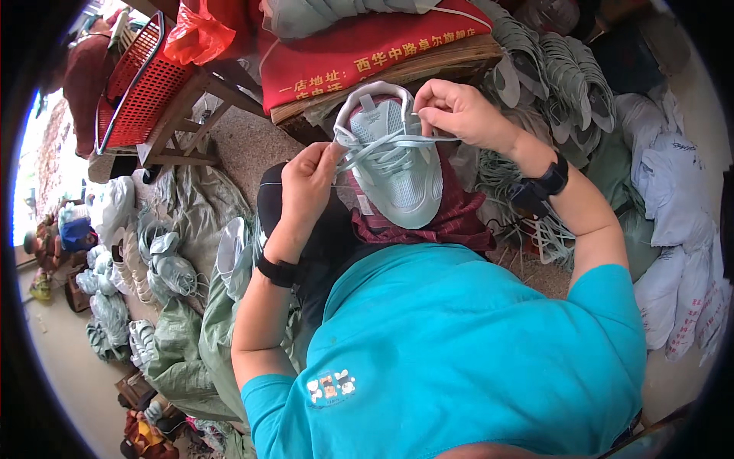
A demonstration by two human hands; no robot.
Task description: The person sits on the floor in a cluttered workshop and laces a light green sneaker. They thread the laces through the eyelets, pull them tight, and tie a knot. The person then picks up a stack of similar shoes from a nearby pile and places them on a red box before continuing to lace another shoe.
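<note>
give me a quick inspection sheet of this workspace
surface: dark red cloth on the person's lap
job's things: pale mint mesh sneaker, toe toward the person; pale lace across its eyelets
clutter: piles of pale green shoe uppers, white sacks, red plastic basket
grippers: left hand pinches a lace end; right hand grips lace by the collar
cables: nothing seen
surroundings: wooden stool, red printed cloth

Shoe on lap, perhaps on cloth
</note>
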